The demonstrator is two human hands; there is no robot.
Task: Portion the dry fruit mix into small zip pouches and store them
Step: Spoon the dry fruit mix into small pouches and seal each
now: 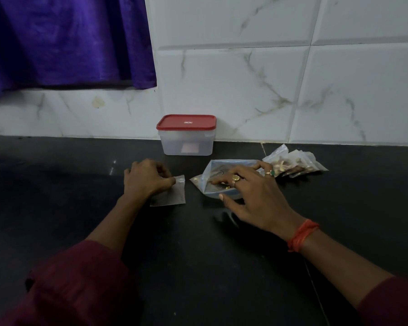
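Black countertop [57, 196] is carrying everything: the left hand [146, 177] is pinching a small empty pouch [172, 194] lying flat, while the right hand [252, 196] is reaching into the open bag of dry fruit mix [212, 170]; whether it is grasping any fruit, I cannot tell. Filled pouches [295, 162] are lying just beside it.

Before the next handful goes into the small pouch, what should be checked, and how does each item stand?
1. Left hand grips small pouch: ok, pinching its top corner, pouch flat on the counter.
2. Pouch mouth open: cannot tell.
3. Right hand at the big bag of mix: ok, fingers inside its opening.
4. Mix picked up in those fingers: cannot tell.
5. Filled pouches out of the way: ok, piled right of the bag.
6. Storage box ready: not ok, red lid on.
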